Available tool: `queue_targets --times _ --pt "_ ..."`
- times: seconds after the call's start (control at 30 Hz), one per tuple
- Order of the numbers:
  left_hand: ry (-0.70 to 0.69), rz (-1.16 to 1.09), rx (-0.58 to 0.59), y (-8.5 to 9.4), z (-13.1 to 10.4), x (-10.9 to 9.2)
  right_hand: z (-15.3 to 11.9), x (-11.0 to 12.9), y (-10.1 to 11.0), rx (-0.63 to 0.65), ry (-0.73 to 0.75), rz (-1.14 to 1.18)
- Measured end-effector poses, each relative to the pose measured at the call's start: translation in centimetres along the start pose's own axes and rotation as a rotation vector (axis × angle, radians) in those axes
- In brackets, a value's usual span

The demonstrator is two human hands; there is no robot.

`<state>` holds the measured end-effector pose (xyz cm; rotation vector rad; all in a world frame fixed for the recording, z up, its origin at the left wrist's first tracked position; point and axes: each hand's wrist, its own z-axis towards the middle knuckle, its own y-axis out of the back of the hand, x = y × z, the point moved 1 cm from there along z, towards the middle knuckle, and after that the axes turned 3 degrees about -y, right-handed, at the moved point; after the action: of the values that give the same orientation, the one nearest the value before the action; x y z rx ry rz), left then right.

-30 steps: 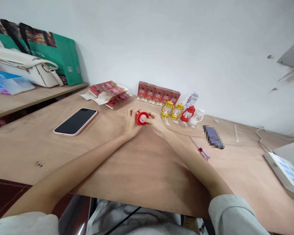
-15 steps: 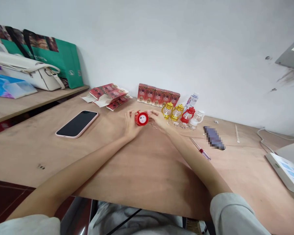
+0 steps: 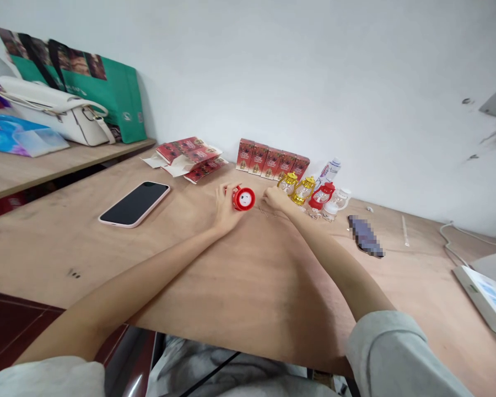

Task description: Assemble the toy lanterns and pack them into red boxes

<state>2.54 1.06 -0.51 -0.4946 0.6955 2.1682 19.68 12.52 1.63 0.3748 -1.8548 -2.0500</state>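
Observation:
A small red lantern [image 3: 243,198] lies in my left hand [image 3: 227,205], its round base facing me. White fills the base, with small dark marks on it. My left fingers are wrapped round the lantern's side. Just to the right, apart from the lantern, my right hand [image 3: 275,198] is closed; whatever is between its fingers is hidden. Thin, small pieces lie on the table just below this hand. Beyond it stand two gold lanterns [image 3: 303,191], another red lantern [image 3: 322,196] and a white lantern [image 3: 337,202], with small chains in front.
Red printed boxes [image 3: 271,161] stand in a row by the wall, with more flattened boxes [image 3: 190,157] to their left. A phone [image 3: 134,204] lies at left. A clear bottle [image 3: 329,170] is behind the lanterns. A pixelated dark item [image 3: 366,236] and a white device [image 3: 485,298] sit at right.
My right hand has drawn away from the red lantern to the right and closed. The left hand still holds the lantern. The red-and-clear screwdriver by my right forearm no longer shows.

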Motion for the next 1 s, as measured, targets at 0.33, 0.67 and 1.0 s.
queue_targets --times 0.33,0.67,1.0 --pt "-0.002 -0.014 -0.003 -0.1 0.0 0.2 -1.4 0.7 0.8 -0.166 0.156 -0.091" --pt "0.007 0.009 -0.01 -0.2 0.0 0.4 -8.0 5.0 4.4 -0.821 0.548 0.33" --pt "0.022 0.04 0.004 -0.3 -0.1 0.4 -7.3 5.7 4.3 -0.774 0.648 0.07"
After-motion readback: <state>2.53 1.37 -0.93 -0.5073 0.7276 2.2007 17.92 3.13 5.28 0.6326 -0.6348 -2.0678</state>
